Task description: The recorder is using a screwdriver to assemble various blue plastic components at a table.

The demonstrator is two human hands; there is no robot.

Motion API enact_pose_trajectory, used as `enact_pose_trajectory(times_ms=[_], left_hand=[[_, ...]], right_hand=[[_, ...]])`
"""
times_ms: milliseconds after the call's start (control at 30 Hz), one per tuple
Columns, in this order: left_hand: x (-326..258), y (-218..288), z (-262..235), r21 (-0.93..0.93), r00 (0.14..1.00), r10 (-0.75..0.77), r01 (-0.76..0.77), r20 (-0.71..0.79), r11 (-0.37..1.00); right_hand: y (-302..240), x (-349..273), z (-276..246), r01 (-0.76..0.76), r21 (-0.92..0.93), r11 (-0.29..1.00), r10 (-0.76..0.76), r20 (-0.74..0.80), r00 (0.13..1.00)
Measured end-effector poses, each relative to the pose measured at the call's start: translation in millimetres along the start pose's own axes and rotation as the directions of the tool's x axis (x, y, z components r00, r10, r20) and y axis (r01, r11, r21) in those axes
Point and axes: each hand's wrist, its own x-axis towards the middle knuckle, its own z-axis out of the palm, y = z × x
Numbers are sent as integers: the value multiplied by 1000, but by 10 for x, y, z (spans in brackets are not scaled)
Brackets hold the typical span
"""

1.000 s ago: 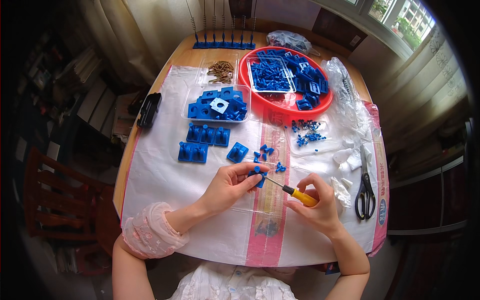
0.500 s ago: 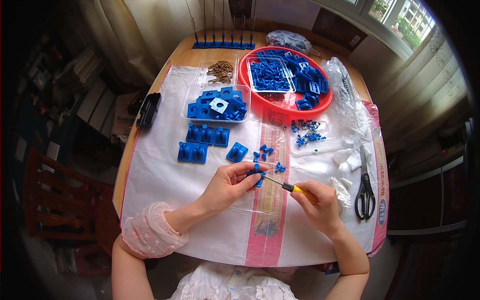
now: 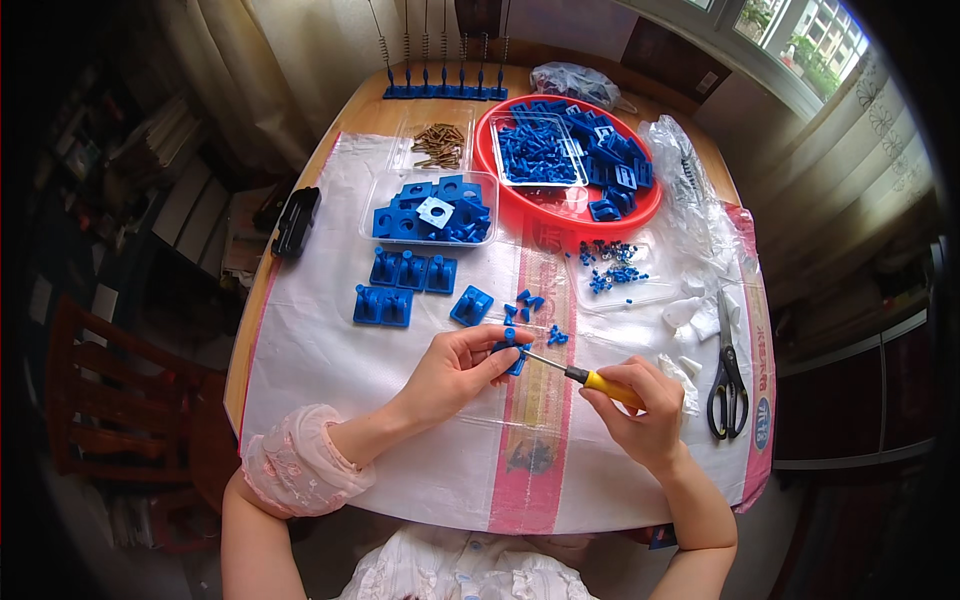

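Near the middle of the table, my left hand point(image 3: 462, 368) pinches a small blue plastic part point(image 3: 515, 362) between thumb and fingers. My right hand point(image 3: 642, 408) is closed around the yellow handle of a screwdriver point(image 3: 606, 387). The metal shaft points left, and its tip meets the blue part by my left fingertips; the exact contact is hidden. Just beyond lie a single blue square piece with a raised post point(image 3: 471, 306) and several small blue wedge-like pieces point(image 3: 530, 300). To the left, similar blue assembled pieces point(image 3: 412, 270) sit in two rows.
A clear box of blue plates point(image 3: 375, 226), a tray of brass-coloured screws point(image 3: 437, 147) and a red basin point(image 3: 655, 205) of blue parts stand farther back. Small blue bits and nuts point(image 3: 612, 268) lie in a clear tray. Black-handled scissors point(image 3: 728, 395) rest at right, beside crumpled plastic point(image 3: 685, 180).
My right hand has shifted its hold on the screwdriver handle, leaving more of the yellow showing. The left hand still pinches the blue part in nearly the same place.
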Motion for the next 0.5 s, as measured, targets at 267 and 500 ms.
enact_pose_trajectory(times_ms=[267,500], left_hand=[[-1,9,8,6,1000,8,-8,0,1000],[-5,-17,-14,32,1000,1,-1,1,999]], right_hand=[[50,-24,-35,-411,168,896,369,232,900],[-36,-1,22,-162,79,984,156,81,984]])
